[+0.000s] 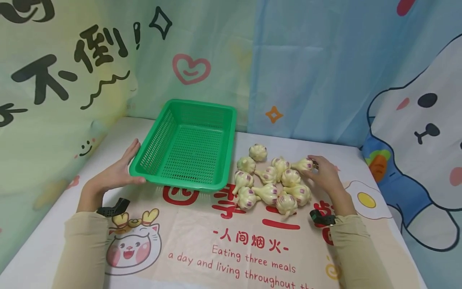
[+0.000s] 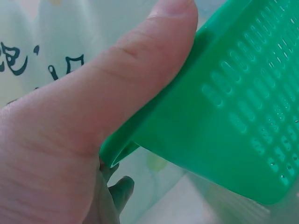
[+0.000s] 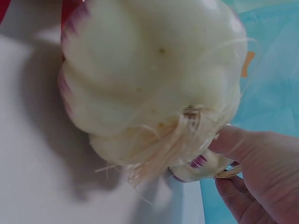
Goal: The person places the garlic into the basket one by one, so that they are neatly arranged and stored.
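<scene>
A green plastic basket [image 1: 225, 160] with slotted walls stands left of centre, and nothing lies inside it. At its near left corner my left hand [image 1: 115, 172] grips the rim; in the left wrist view the thumb [image 2: 135, 60] lies along the basket wall [image 2: 173, 126] and fingertips show behind the corner. To the right, several white garlic bulbs with purple streaks [image 1: 267, 194] lie in a loose group. My right hand [image 1: 325, 174] pinches the garlic bulb [image 1: 303, 165] at the group's far right, near its root end. Another garlic bulb [image 3: 154, 70] fills the right wrist view's foreground.
A printed mat [image 1: 195, 237] with red lettering covers the middle of the white table [image 1: 126, 128]. Patterned cloth [image 1: 306, 72] hangs along the back and both sides. Dark wrist cameras [image 1: 114, 208] are worn at both sleeves.
</scene>
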`<control>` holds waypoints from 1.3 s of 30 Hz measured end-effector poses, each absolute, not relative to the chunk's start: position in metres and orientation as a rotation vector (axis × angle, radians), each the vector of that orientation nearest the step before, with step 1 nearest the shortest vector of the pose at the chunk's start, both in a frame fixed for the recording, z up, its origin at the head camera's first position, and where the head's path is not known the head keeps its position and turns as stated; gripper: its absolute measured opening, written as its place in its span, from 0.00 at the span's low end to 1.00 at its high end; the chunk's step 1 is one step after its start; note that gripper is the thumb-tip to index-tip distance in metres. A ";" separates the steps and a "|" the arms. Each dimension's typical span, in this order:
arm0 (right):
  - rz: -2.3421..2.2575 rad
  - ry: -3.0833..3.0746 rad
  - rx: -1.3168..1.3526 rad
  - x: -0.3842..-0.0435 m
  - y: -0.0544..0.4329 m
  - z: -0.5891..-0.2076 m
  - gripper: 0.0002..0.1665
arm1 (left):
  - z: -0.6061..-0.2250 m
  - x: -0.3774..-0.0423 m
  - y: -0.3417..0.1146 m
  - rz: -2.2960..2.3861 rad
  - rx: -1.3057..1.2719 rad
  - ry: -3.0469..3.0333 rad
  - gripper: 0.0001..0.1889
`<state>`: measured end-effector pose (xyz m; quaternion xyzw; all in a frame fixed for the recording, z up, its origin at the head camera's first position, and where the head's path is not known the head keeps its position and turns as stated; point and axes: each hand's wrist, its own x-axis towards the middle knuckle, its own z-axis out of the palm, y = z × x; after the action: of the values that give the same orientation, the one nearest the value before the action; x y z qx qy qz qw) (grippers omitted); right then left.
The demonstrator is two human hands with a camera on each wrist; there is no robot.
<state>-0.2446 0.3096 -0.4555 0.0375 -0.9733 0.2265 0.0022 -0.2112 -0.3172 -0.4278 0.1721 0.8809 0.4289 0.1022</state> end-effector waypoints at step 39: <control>0.720 -2.929 0.171 -0.250 0.309 -0.454 0.36 | -0.428 -0.207 -0.323 1.216 0.539 2.624 0.62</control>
<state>-0.2503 0.3089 -0.4539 0.0566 -0.9677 0.2380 0.0604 -0.2070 -0.3228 -0.4283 0.1823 0.8875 0.4112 0.0999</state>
